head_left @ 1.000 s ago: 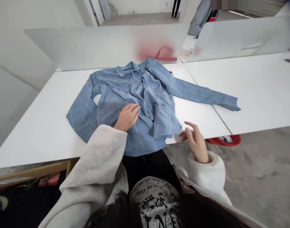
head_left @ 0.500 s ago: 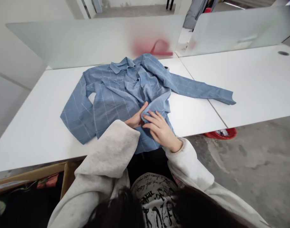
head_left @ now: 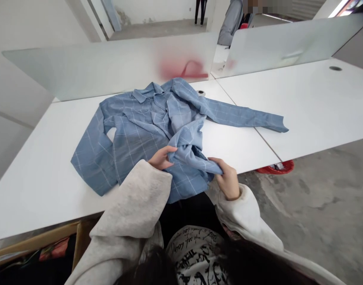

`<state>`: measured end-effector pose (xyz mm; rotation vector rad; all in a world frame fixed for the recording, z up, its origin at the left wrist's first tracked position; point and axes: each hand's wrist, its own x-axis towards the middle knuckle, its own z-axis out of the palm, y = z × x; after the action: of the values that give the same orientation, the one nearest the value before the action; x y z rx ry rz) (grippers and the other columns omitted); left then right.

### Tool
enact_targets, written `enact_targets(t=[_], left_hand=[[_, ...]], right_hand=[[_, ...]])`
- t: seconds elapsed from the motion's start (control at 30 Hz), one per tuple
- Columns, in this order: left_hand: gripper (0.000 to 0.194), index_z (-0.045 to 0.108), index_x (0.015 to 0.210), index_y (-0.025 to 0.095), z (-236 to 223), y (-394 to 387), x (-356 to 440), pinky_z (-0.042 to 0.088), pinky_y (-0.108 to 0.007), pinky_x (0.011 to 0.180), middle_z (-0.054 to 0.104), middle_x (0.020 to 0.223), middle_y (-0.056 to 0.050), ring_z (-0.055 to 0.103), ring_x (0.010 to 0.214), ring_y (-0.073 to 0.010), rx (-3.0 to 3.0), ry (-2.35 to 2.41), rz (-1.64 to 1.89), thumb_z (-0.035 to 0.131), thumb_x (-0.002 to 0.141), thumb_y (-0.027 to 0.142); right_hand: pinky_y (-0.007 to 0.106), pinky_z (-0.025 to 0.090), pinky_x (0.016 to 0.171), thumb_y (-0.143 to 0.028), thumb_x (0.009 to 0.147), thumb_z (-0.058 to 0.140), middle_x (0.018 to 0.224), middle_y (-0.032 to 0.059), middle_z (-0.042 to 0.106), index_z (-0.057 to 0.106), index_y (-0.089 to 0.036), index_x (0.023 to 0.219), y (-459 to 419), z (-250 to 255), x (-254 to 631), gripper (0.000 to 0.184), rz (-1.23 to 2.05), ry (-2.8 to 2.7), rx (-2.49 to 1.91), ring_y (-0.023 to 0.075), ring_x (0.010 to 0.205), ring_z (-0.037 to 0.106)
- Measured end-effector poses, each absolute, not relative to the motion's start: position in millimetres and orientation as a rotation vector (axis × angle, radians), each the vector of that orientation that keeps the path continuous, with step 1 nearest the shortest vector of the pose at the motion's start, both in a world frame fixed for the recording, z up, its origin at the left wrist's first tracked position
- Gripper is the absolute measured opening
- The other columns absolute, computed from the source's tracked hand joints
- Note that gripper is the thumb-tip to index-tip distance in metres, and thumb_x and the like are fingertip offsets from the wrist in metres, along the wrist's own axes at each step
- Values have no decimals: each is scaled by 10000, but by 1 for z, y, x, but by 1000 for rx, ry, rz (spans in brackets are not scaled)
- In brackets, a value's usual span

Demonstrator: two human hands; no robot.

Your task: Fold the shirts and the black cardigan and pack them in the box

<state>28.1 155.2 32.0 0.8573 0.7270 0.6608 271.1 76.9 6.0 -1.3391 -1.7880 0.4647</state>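
Observation:
A blue shirt (head_left: 136,134) with thin white checks lies spread on the white table, collar towards the frosted divider. One sleeve is bent down at the left; the other stretches out to the right. My left hand (head_left: 163,157) is closed on the front edge of the cloth near the middle, thumb on top. Further right, my right hand (head_left: 227,178) grips the lower corner of the same front panel and holds it out, so the fabric is lifted and folded between both hands. Beneath it, the lower hem hangs over the table's front edge.
A frosted divider (head_left: 110,65) runs along the back of the white table (head_left: 303,103). A small round object (head_left: 201,93) sits behind the shirt. Below are a red bin (head_left: 276,168) at right and a cardboard box (head_left: 77,241) at left. A person's grey sleeve (head_left: 230,23) shows beyond.
My right hand has moved right and down, drawing the shirt's front corner out with it. My left hand has shifted slightly left and down, still on the cloth. The camera view has tilted up a little.

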Motion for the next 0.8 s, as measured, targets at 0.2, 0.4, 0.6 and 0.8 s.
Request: enact_targets(t=[0.2,0.4,0.6,0.8], left_hand=[[495,691,777,161,34,154,37,504,-348,856,725,826,-76,676,838,-193,1286,680,408,498,824,615],[326,652,1018,159,31,161,55,405,-394,1016,652,1134,-105,561,1113,-215,2035,1214,938,481,900,410],[429,622,1111,164,28,156,61,455,-301,897,686,1071,-52,622,987,-185,1958,1122,751,349,947,451],[347,616,792,171,37,157,68,411,-241,662,636,716,-2,586,703,-157,2057,1171,461,430,902,442]], right_hand=[[280,459,530,-123,774,377,536,-39,538,582,-206,1189,44,9,307,470,588,-1331,-1366,143,465,519],[356,494,831,-190,750,516,1022,77,643,642,-209,1061,47,19,336,336,543,-1780,-1424,232,954,614],[256,502,701,-329,880,533,855,55,675,644,-166,952,43,56,314,210,1112,-2288,-1026,152,749,612],[306,511,826,-405,936,445,1108,95,675,630,-169,1153,152,72,316,370,938,-2367,-1175,181,901,659]])
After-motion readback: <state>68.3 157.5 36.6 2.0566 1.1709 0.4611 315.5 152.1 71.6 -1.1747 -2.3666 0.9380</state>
